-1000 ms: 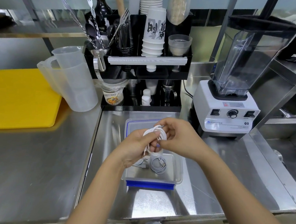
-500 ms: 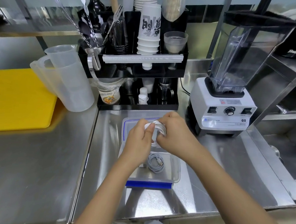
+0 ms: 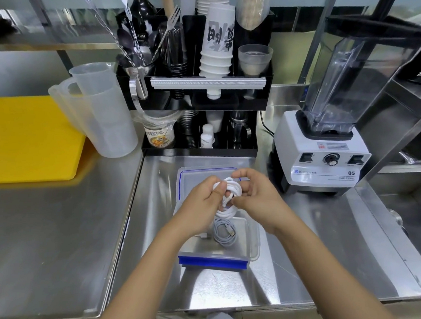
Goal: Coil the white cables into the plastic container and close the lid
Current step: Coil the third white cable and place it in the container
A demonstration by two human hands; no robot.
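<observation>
A clear plastic container with a blue clasp on its near edge sits on the steel counter in front of me. One coiled white cable lies inside it. Just behind the container lies its clear lid with a blue seal line. Above the container I hold a second white cable as a coil between both hands. My left hand grips the coil's left side. My right hand pinches its right side and the loose end.
A white blender stands to the right. A black rack with cups and utensils stands behind the lid. Clear measuring jugs and a yellow cutting board are on the left. A sink is at far right.
Both hands have kept turning the cable into a tighter coil above the container; the view has shifted slightly. The cable in the container has not moved.
</observation>
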